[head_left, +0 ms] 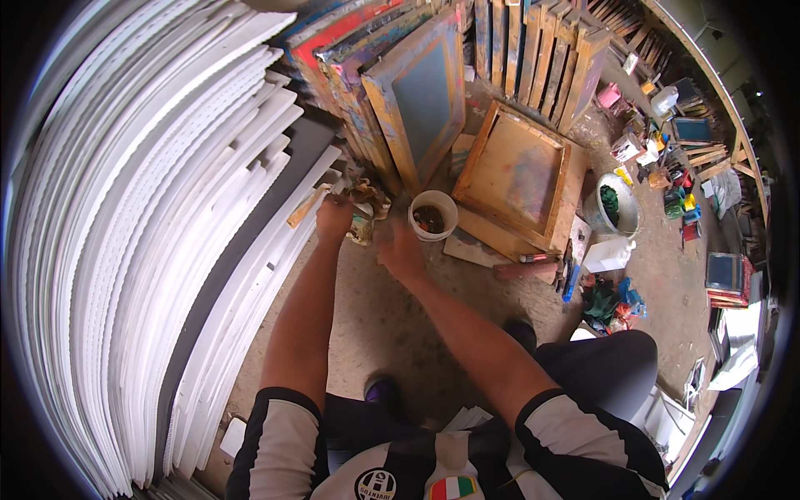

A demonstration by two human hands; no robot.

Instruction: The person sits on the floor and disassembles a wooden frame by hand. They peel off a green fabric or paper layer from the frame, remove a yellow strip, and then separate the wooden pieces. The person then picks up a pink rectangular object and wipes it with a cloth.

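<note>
My left hand (335,219) reaches down beside the stacked white sheets, its fingers curled. A flat piece of wood (307,207) lies against the left side of that hand; whether I grip it is hard to see. Just to the right of the hand is a crumpled, stained cloth or paper (369,200). My right hand (402,252) is smeared by motion, and its fingers do not show clearly. It is at the near left side of a small white bucket (432,215), which has dark contents with a reddish bit inside.
Tall white sheets (167,208) fill the left. Paint-stained screen frames (421,92) lean at the back, with another wooden frame (521,171) lying right of the bucket. Farther right stand a larger bucket (631,227) holding something green, a white jug (609,255) and plastic bags (612,302).
</note>
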